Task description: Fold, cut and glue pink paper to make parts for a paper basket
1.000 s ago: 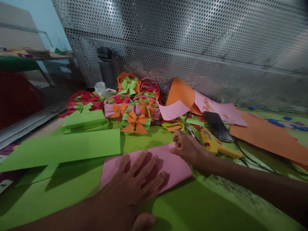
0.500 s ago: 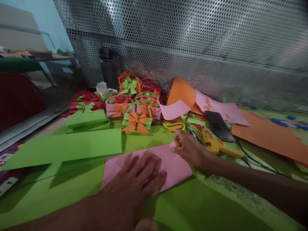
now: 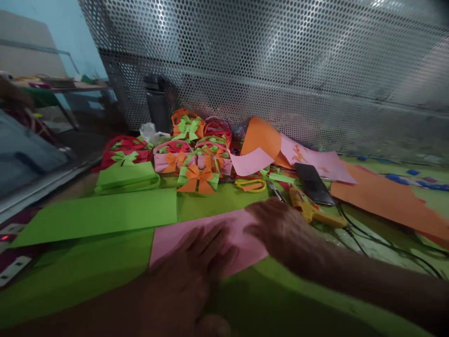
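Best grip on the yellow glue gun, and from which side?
Likely the handle, with the right hand coming from the near right. The glue gun lies on the table, its slim handle jutting rightward, while the phone lies close behind it, leaving less finger room there.

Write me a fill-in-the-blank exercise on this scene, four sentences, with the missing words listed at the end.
1. The left hand lies spread on a sheet of paper that is ____ in colour.
2. Near the right hand lies a glue gun whose handle is ____.
3. The green basket nearest the hands has a bow made of ____ paper.
4. Behind the dark bottle rises a metal panel dotted with many small ____.

Missing words: pink; yellow; orange; holes.
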Action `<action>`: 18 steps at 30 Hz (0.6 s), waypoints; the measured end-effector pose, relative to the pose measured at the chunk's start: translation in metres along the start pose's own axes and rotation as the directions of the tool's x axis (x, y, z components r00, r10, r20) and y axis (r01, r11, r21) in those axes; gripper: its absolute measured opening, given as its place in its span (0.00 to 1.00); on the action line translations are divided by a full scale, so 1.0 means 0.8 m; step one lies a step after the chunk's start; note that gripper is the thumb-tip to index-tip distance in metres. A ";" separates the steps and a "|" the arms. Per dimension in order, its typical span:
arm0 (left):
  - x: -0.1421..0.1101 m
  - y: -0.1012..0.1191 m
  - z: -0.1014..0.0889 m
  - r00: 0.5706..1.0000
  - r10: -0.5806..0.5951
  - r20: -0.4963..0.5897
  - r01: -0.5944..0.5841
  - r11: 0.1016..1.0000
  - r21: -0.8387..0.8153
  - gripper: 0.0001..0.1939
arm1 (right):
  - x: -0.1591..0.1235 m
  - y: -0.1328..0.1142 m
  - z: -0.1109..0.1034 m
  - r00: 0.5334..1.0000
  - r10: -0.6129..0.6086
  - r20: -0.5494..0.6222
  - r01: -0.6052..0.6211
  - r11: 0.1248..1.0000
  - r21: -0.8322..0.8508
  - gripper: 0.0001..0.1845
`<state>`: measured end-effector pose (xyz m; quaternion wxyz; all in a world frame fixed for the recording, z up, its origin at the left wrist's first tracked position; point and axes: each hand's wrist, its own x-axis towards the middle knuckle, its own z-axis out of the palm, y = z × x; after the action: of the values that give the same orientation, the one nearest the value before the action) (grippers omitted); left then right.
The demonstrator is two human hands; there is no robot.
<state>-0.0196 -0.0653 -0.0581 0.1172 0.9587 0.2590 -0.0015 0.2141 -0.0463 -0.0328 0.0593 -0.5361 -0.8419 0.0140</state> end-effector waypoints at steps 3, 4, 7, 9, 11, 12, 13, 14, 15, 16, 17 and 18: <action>-0.001 0.000 -0.003 0.999 -0.004 -0.045 0.002 1.000 -0.029 0.43 | -0.044 -0.031 0.029 0.852 -0.409 -0.329 0.359 0.911 -0.202 0.19; -0.001 0.000 -0.004 0.999 0.001 -0.051 -0.002 1.000 -0.029 0.43 | -0.056 -0.039 0.040 0.826 -0.442 -0.349 0.364 0.892 -0.269 0.20; -0.002 0.001 -0.004 0.997 0.043 -0.064 -0.044 0.999 -0.004 0.44 | -0.076 -0.055 0.061 0.828 -0.423 -0.369 0.295 0.887 -0.355 0.20; -0.002 -0.001 -0.001 0.992 0.073 -0.103 -0.070 0.997 0.031 0.46 | -0.077 -0.059 0.066 0.829 -0.380 -0.409 0.246 0.906 -0.344 0.19; -0.002 -0.003 0.004 0.984 0.101 -0.145 -0.091 0.993 0.073 0.47 | -0.076 -0.060 0.066 0.824 -0.381 -0.420 0.250 0.909 -0.334 0.18; -0.002 -0.004 0.006 0.981 0.113 -0.159 -0.099 0.991 0.092 0.48 | -0.075 -0.059 0.065 0.823 -0.387 -0.415 0.259 0.907 -0.332 0.18; -0.002 -0.005 0.008 0.978 0.125 -0.169 -0.108 0.988 0.109 0.49 | -0.075 -0.058 0.064 0.827 -0.391 -0.404 0.269 0.906 -0.327 0.17; -0.001 -0.006 0.009 0.976 0.134 -0.172 -0.113 0.986 0.123 0.50 | -0.077 -0.056 0.063 0.833 -0.386 -0.397 0.268 0.909 -0.320 0.17; -0.001 -0.006 0.010 0.976 0.136 -0.169 -0.114 0.984 0.134 0.51 | -0.079 -0.053 0.061 0.842 -0.375 -0.387 0.264 0.913 -0.310 0.18; -0.001 -0.006 0.010 0.976 0.138 -0.166 -0.115 0.983 0.142 0.52 | -0.082 -0.049 0.059 0.857 -0.363 -0.365 0.260 0.917 -0.301 0.20; -0.001 -0.006 0.010 0.977 0.136 -0.165 -0.112 0.983 0.146 0.52 | -0.086 -0.045 0.057 0.874 -0.351 -0.335 0.257 0.921 -0.293 0.23; -0.001 -0.005 0.009 0.978 0.130 -0.164 -0.106 0.984 0.146 0.53 | -0.090 -0.039 0.055 0.893 -0.336 -0.301 0.250 0.924 -0.288 0.26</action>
<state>-0.0223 -0.0639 -0.0661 0.0281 0.9747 0.2100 0.0711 0.2109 -0.1231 -0.0798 0.1414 -0.3993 -0.8853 -0.1920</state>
